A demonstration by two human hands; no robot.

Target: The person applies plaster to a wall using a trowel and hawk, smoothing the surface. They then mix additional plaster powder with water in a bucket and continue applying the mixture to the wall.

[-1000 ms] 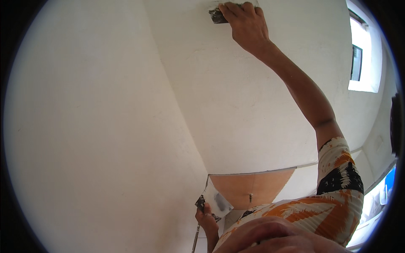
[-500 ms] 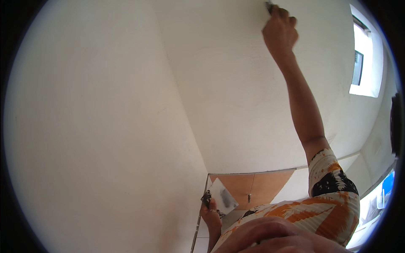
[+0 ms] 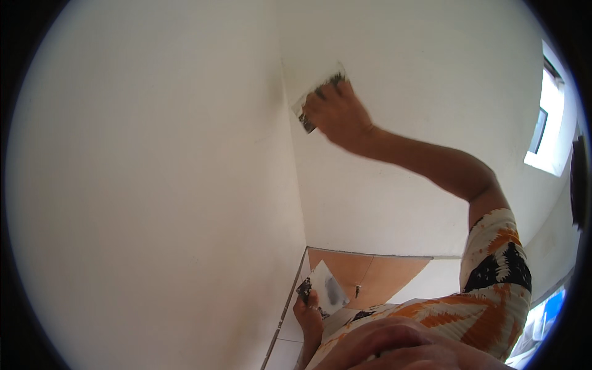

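Big white L wall (image 3: 154, 185) meets R wall (image 3: 401, 203), brown panel (image 3: 385, 276) down below
R hand's (image 3: 338, 116) clamped on a wide scraper (image 3: 328, 76) up nr the R wall's L edge, can't tell if it's touching. L hand's (image 3: 309, 316) well apart, lower, gripping a 2nd scraper (image 3: 322, 285) w/ a grey smear (image 3: 333, 291), by the panel's L edge btw.

Cream shirt (image 3: 475, 308), jagged orange and black print; short right sleeve (image 3: 497, 250).

The right grip (image 3: 338, 116) hides part of its flat blade (image 3: 316, 86); the left forearm (image 3: 312, 345) is cut off on the near side.
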